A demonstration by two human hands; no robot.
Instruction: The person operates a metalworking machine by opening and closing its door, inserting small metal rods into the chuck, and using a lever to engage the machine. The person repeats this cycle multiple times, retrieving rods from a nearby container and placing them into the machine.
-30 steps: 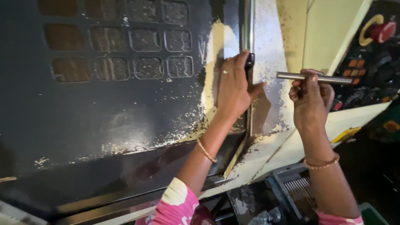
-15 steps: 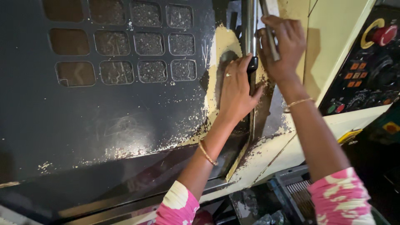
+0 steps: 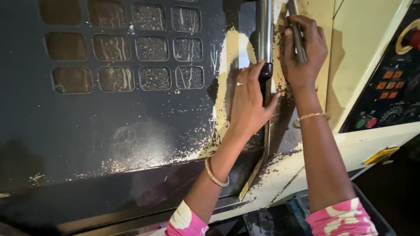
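Slim grey metal rod (image 3: pixel 297 37) sits in my right hand (image 3: pixel 302 52), fingers wrapped tight round it, up at the far right beside the door edge. Its long axis runs near-upright, top leaning slightly left. My left hand (image 3: pixel 249 102) lies flat with fingers spread, gripping nothing, against the upright steel door handle (image 3: pixel 264 30) of the dark, speckled machine door (image 3: pixel 131 131). The door looks shut, though I can't be sure.

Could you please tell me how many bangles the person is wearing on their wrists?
2. One bangle circles the left wrist, below the left hand pressed on the dark door. The other bangle circles the right wrist, below the right hand gripping a metal rod. Sleeves may hide more.
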